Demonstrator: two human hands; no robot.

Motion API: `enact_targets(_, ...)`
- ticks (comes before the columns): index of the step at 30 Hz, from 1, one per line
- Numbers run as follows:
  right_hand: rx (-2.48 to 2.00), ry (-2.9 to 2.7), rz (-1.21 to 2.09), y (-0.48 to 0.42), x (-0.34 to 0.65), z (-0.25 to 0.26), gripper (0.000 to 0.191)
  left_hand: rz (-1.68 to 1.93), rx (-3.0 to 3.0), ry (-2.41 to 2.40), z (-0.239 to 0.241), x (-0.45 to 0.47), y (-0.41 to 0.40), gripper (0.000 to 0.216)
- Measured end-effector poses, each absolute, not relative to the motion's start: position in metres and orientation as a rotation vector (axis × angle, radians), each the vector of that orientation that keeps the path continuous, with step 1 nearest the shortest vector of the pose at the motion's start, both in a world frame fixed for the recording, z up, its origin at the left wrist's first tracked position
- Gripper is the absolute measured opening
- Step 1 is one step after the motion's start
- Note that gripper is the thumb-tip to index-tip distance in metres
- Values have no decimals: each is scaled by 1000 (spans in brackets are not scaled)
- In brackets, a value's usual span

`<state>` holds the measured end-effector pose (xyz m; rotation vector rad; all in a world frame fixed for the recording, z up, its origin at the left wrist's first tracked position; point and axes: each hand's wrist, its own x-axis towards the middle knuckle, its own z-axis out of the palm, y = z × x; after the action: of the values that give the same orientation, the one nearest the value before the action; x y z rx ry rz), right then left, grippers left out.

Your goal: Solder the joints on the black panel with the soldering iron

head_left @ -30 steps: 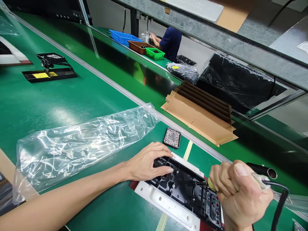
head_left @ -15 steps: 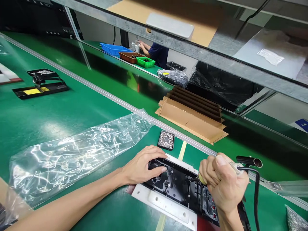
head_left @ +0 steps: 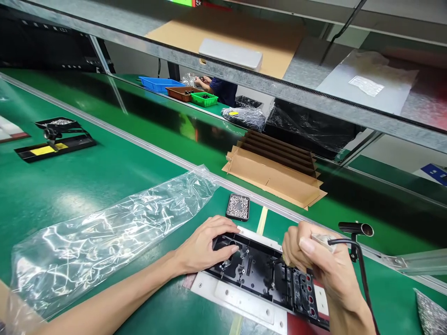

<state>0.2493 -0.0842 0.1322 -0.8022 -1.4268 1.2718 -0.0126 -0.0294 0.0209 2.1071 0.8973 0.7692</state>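
A black plastic housing (head_left: pixel 256 270) with molded posts sits between the white rails of a fixture (head_left: pixel 240 300). Over its left end lies my left hand (head_left: pixel 206 244), thumb on the inside and fingers along the far rail, spread apart. My right hand (head_left: pixel 319 260) is wrapped round a corded electric screwdriver (head_left: pixel 323 241), most of which the fingers hide. The tool's shaft reaches leftward into the housing; its tip is too small to make out. Just behind the fixture stands a small black tray (head_left: pixel 238 207) of tiny metal screws.
A clear plastic bag (head_left: pixel 115 237) covers the bench at left. Cardboard dividers (head_left: pixel 275 174) lie beyond the metal strip. A black tube holder (head_left: pixel 356 229) stands right of my right hand, near a bag of small metal parts (head_left: pixel 431 311). A shelf (head_left: pixel 223 67) crosses above; a person works behind.
The whole view has shifted slightly. My right hand has turned a little at the wrist, still round the screwdriver, and uncovers more of the housing's right end. The left hand keeps its place.
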Motion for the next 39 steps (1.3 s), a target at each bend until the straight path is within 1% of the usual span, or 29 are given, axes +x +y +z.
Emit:
enact_targets(6, -759, -1128, 1036, -85, 244, 144, 48, 751, 2084, 888, 22, -14, -29, 36)
enact_targets(11, -762, -1071, 948, -86, 248, 149, 48, 726, 2065, 902, 26, -14, -30, 35)
enact_targets(18, -788, -1093, 992, -86, 245, 141, 48, 707, 2060, 908, 26, -14, -30, 34)
enact_targets(24, -818, -1096, 1018, -83, 236, 141, 52, 716, 2048, 900, 26, -14, -30, 35)
enact_targets(39, -847, -1102, 1021, -85, 235, 141, 52, 759, 2061, 878, 24, -13, -29, 38)
